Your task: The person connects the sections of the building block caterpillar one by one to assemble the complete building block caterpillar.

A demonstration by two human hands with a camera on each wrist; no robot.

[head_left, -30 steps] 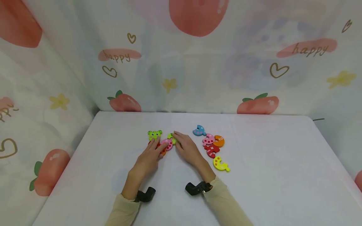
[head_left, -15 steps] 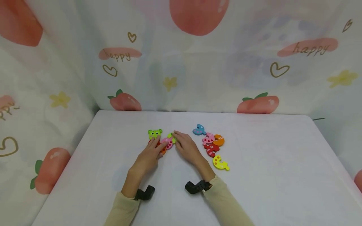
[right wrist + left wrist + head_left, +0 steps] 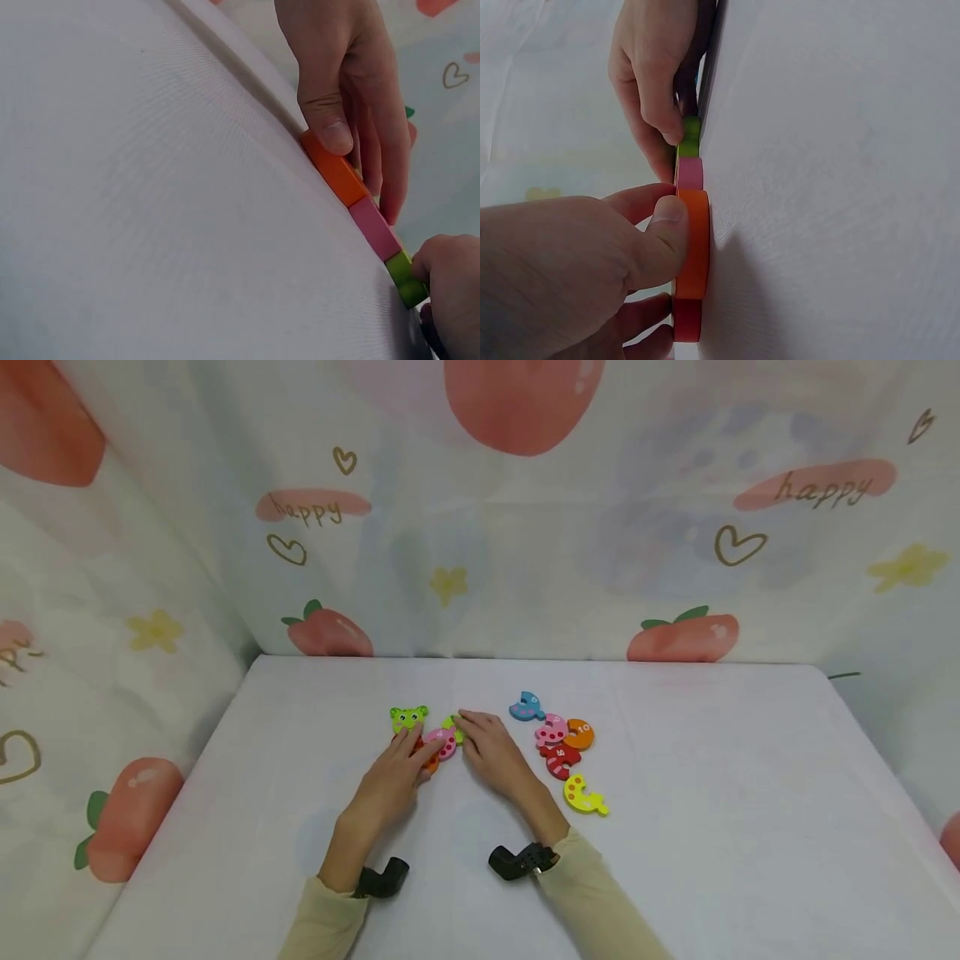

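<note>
Flat, brightly coloured puzzle pieces lie joined in a curved row on the white table. A green animal-head piece (image 3: 407,718) with eyes and ears tops its left end. My left hand (image 3: 386,781) rests fingers over the row, partly hiding a red piece (image 3: 688,321); its thumb presses the edge of an orange piece (image 3: 696,247). One left finger reaches the spotted pink piece (image 3: 442,743). At the row's right end, my right hand (image 3: 495,756) pinches a green piece (image 3: 401,270), which sits against the pink one. The right fingers hide part of it.
Right of my hands lie loose pieces: a blue one (image 3: 527,707), a pink one (image 3: 552,729), an orange one marked 10 (image 3: 580,734), a red one (image 3: 561,761) and a yellow one (image 3: 585,796). A printed cloth (image 3: 525,568) hangs behind the white table (image 3: 712,818).
</note>
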